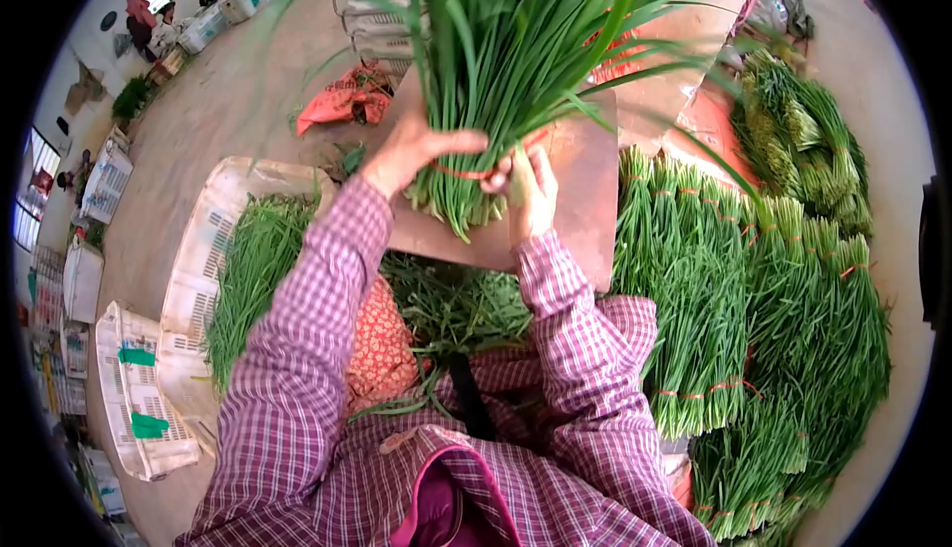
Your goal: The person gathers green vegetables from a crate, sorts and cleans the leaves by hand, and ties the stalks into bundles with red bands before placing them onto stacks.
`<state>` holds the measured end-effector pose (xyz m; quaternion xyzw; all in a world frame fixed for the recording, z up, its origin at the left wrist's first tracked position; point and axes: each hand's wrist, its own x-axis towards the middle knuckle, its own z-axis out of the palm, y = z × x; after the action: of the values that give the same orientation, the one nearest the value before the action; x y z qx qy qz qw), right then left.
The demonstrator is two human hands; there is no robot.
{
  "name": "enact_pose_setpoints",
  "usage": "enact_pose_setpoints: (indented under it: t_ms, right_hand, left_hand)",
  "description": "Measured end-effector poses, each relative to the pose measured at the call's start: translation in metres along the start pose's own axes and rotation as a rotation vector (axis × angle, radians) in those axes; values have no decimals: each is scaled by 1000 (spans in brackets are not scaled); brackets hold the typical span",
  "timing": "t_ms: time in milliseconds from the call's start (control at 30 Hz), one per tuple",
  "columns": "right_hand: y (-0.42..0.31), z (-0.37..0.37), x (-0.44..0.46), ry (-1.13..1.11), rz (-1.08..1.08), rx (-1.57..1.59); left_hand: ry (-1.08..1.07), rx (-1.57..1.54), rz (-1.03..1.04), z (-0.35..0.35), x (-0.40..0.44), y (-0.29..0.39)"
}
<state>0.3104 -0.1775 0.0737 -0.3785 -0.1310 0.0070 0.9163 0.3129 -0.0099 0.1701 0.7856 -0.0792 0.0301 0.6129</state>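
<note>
A thick bunch of long green leafy stalks (496,61) stands tilted over a brown board (580,220), cut ends toward me. An orange-red band (458,171) runs around its lower part. My left hand (409,150) is wrapped round the bunch from the left, its thumb lying across the stalks above the band. On the right, my right hand (531,185) has its fingers closed at the band, close to the stalks; a bit of the band shows by the fingertips.
Tied green bundles (684,289) lie stacked right of the board. More bundles (798,140) lie beyond. At left, a white crate (188,279) holds loose greens (260,259). A red bag (345,99) is on the floor. People (142,26) are at far left.
</note>
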Motion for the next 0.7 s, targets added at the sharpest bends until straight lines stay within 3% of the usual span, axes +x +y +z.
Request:
enact_pose_setpoints:
  t_ms: [67, 267, 333, 400, 467, 533, 600, 667, 700]
  right_hand:
    - [-14, 15, -8, -6, -8, 33]
    - [-20, 45, -53, 100, -122, 263]
    - [-8, 36, -60, 119, -108, 273]
    - [7, 21, -60, 222, 3, 92]
    - [6, 14, -53, 203, 1, 68]
    - [-8, 20, -49, 85, -116, -390]
    - [-23, 29, -42, 118, -13, -387]
    - [-35, 28, -36, -26, -140, -860]
    - [-37, 29, -30, -78, -195, -938]
  left_hand:
    - [-132, -110, 101, 8, 7, 45]
    - [-486, -65, -118, 24, 54, 61]
    - [-274, 259, -130, 25, 51, 40]
    - [-383, 271, -177, 12, 32, 39]
    - [-382, 455, -75, 0, 6, 23]
    - [-432, 784, 69, -5, -31, 31]
    - [-347, 897, 333, -16, -59, 1]
    - [-342, 813, 162, -22, -67, -6]
    - [-343, 814, 158, -20, -72, -1]
